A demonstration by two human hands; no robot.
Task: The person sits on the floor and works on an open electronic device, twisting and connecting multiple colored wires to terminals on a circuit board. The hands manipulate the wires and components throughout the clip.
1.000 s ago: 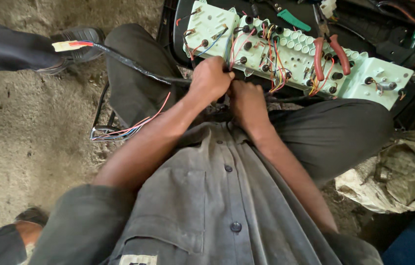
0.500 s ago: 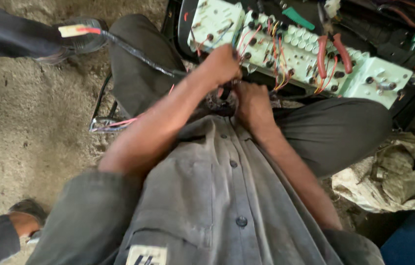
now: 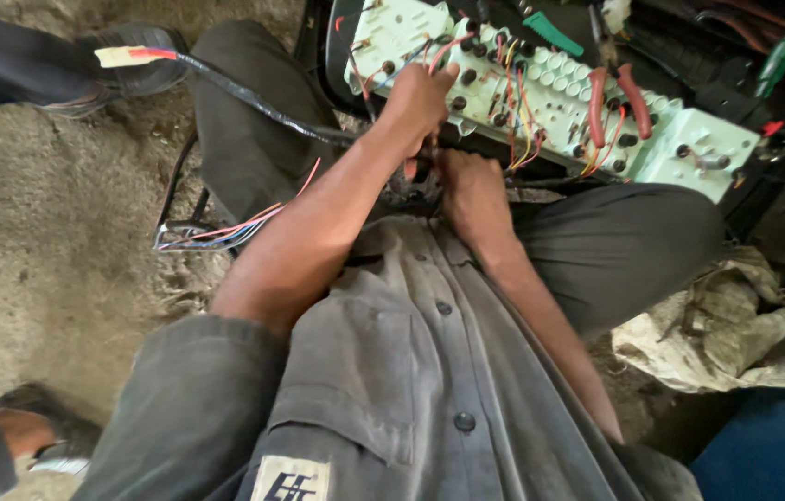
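Pale green instrument panel back (image 3: 559, 97), long axis running from upper left to lower right across the person's lap, its wired rear face turned up, near edge resting just past the knees. Coloured wires (image 3: 515, 93) and 2 red-handled pliers (image 3: 615, 93) lie across it. Left hand (image 3: 420, 97) at the panel's near edge, fingers curled tight on something small there; what exactly, cannot tell. Right hand (image 3: 471, 190) just below, fingers closed, contents hidden. Black cable (image 3: 253, 93) with a taped end trails left over the thigh; a loose wire bundle (image 3: 216, 232) lies on the dirt floor (image 3: 40, 260). Crumpled rag (image 3: 717, 325) at right.
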